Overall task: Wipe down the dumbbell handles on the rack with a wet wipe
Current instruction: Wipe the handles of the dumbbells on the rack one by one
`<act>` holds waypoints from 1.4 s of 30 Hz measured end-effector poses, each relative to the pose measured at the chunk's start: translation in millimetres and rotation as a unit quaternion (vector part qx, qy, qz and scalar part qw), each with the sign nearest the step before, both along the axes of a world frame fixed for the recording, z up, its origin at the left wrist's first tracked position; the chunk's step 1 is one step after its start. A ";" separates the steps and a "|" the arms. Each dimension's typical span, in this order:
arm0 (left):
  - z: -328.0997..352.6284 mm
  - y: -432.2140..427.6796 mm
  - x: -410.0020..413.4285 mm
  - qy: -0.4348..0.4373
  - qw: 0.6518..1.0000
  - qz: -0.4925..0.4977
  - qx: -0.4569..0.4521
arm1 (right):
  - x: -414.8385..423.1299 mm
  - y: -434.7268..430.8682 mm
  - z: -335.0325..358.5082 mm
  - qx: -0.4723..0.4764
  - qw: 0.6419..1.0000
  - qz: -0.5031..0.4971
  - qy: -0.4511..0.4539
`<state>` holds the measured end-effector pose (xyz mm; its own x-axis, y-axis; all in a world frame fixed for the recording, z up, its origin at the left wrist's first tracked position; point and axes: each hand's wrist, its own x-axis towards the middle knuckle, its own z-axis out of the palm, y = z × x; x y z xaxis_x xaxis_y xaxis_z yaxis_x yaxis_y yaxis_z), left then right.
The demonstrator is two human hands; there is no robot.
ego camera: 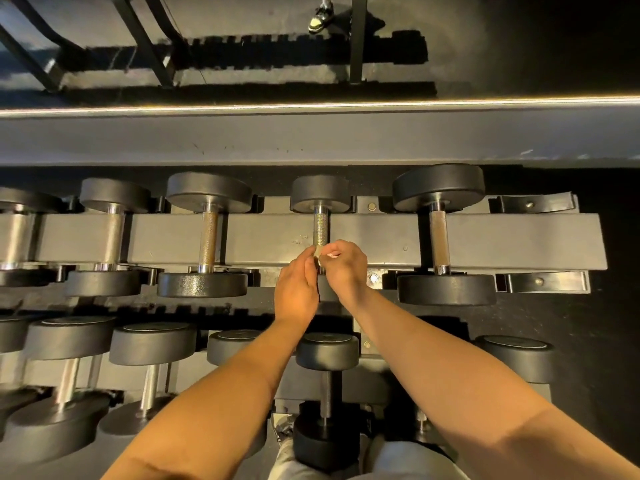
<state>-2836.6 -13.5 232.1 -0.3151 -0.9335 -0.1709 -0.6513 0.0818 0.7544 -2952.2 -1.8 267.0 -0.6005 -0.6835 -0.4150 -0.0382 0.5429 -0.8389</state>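
A small dumbbell lies on the top tier of the rack [377, 237], its knurled metal handle [320, 228] running away from me. Both hands meet at the handle's near end. My left hand [298, 291] and my right hand [344, 266] pinch a small pale wet wipe [319, 257] between their fingertips, right against the handle. The near head of this dumbbell is hidden under my hands. Other dumbbell handles [209, 239] [439, 239] lie to either side on the same tier.
A lower tier holds more dumbbells, one black one [327, 351] right under my forearms. A grey ledge [311, 140] and a mirror rise behind the rack. A person's shoe [320, 19] shows in the mirror. The rack's right end has bare cradles [540, 282].
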 end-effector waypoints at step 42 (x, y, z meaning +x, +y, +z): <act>-8.9 210.3 135.6 0.093 0.965 0.092 0.227 | 177.8 254.4 -40.1 0.007 0.958 -0.186 -0.216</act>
<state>-2701.1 196.9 223.2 -0.2149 -0.8187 -0.5325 -0.4738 -0.3894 0.7898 -2774.5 252.6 226.9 -0.5714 -0.4476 -0.6879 0.5103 0.4626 -0.7250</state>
